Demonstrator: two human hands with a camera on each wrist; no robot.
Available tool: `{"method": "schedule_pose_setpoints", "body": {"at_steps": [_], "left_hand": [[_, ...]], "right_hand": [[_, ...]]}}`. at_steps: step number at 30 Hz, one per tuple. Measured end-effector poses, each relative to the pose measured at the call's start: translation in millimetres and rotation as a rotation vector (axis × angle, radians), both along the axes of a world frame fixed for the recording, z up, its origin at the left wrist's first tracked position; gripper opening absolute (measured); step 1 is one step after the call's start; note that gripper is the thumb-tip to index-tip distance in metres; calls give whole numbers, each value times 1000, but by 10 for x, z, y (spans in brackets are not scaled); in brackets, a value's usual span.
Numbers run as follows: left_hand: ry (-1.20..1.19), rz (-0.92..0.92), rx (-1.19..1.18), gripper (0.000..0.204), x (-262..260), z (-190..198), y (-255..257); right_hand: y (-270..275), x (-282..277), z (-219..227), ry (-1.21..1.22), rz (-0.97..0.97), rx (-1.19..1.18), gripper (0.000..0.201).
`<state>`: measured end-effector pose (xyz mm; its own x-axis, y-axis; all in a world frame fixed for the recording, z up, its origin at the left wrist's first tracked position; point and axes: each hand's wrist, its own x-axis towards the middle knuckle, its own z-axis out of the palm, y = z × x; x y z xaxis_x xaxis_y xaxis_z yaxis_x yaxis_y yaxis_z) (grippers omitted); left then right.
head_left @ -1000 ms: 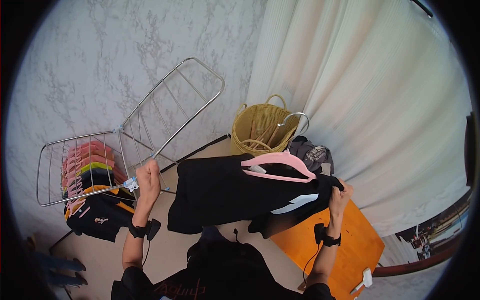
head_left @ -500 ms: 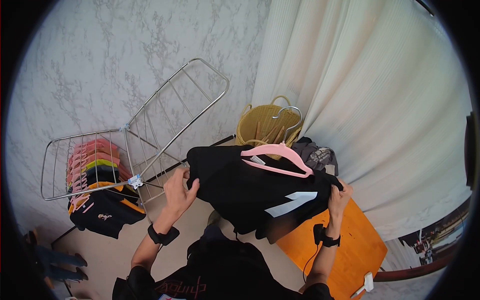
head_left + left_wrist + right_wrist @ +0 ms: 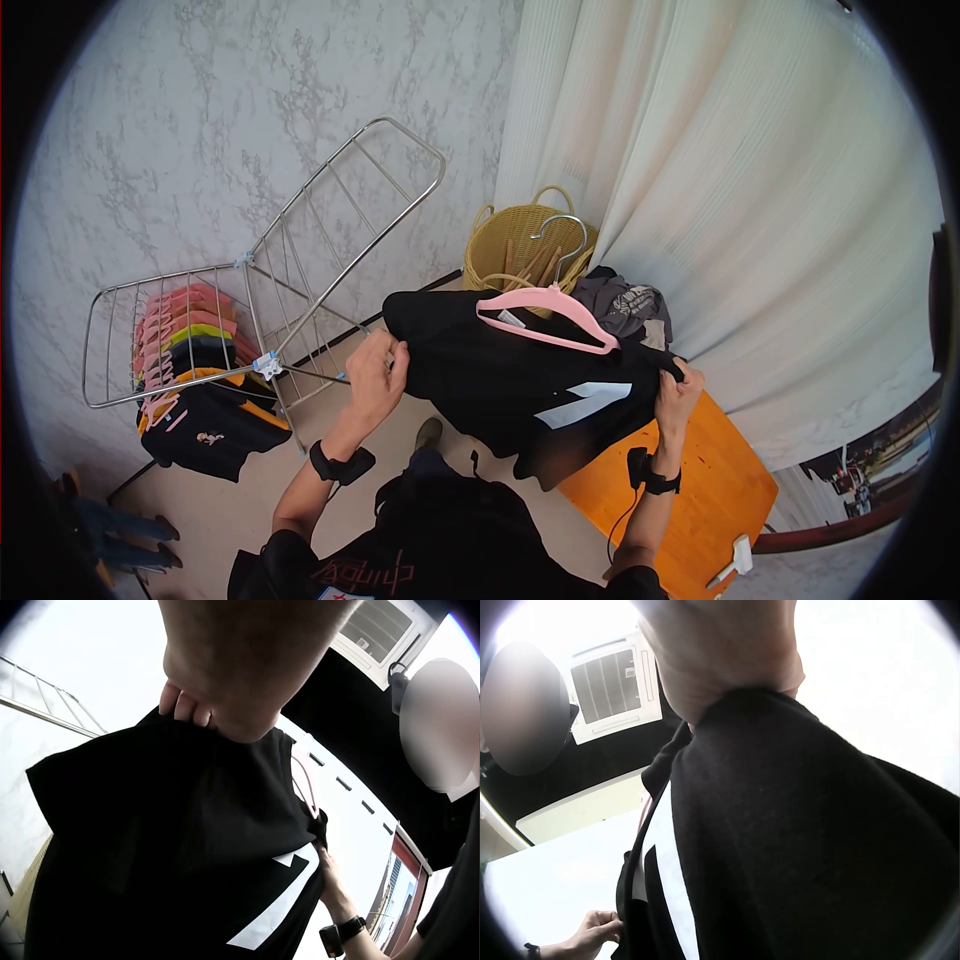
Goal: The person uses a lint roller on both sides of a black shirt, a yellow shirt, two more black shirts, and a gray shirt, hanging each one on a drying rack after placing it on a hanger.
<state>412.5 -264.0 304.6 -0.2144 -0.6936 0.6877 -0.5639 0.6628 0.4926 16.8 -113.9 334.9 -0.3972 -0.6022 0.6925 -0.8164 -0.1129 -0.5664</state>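
Observation:
A black shirt (image 3: 500, 390) with a white print hangs spread between the two hands, a pink hanger (image 3: 556, 302) in its neck with the metal hook pointing up. The left hand (image 3: 376, 378) pinches the shirt at its left edge; in the left wrist view that hand (image 3: 232, 675) has its fingers curled at the cloth (image 3: 165, 802). At the other edge the right hand (image 3: 679, 396) grips the bunched cloth. In the right wrist view the right hand (image 3: 731, 656) is closed on the fabric (image 3: 802, 825), its fingertips hidden.
A metal drying rack (image 3: 345, 275) stands at the left, with shirts (image 3: 215, 430) on pink hangers. Beyond the shirt are a wicker basket (image 3: 490, 250) and grey clothing (image 3: 625, 305). An orange table (image 3: 700, 480) at the right holds a white-headed tool (image 3: 741, 555). Another person's legs (image 3: 125, 535) show lower left.
The left hand has come away from beside the rack and taken hold of the shirt's left edge, spreading it. The hanger has shifted slightly left; the right hand keeps its grip.

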Motion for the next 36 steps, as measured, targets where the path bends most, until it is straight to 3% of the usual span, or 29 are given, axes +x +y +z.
{"method": "schedule_pose_setpoints", "body": {"at_steps": [4, 7, 9, 10, 11, 13, 16, 18, 19, 21, 24, 26, 28, 29, 31, 36], "left_hand": [[254, -66, 61, 15, 80, 10, -32], [203, -122, 34, 18, 72, 33, 40], [-59, -118, -115, 17, -12, 141, 160], [-57, -119, -114, 17, -24, 93, 158], [-117, -53, -90, 15, -45, 20, 143], [-175, 12, -65, 14, -56, -58, 120], [-85, -9, -15, 12, -22, -44, 67], [175, 59, -166, 6, 43, 56, -3], [175, 56, -169, 6, 100, 113, -31], [332, 100, 31, 6, 216, 187, -66], [331, 131, 153, 8, 299, 196, -112], [341, 119, 108, 8, 277, 165, -131], [287, 161, -109, 10, 268, 113, -143], [288, 163, -111, 10, 272, 74, -180], [129, 180, -353, 12, 336, -22, -222], [-25, 165, -255, 16, 514, 90, -354]], "right_hand": [[39, -9, 26, 32, 30, -69, 21], [68, 18, 46, 35, 30, -55, 21], [104, 19, 53, 41, 30, -65, 22], [158, -4, 37, 7, -25, 53, 18], [189, -14, 35, -28, -79, 171, 16], [187, 9, 31, -20, -83, 145, 17], [171, -3, 66, 32, -33, 59, 21], [203, -21, 90, 75, 19, -2, 26], [252, -32, 110, 68, 29, 36, 26], [288, -26, 157, 65, 39, 78, 25], [287, 19, 186, 70, 66, 55, 23], [254, -18, 171, 81, 84, 16, 22], [272, -105, 87, -17, 81, -14, 21], [270, -114, 71, -119, 78, -37, 20], [253, -117, 36, -104, 82, -11, 21], [190, -19, 39, 79, 96, -3, 22]]}}
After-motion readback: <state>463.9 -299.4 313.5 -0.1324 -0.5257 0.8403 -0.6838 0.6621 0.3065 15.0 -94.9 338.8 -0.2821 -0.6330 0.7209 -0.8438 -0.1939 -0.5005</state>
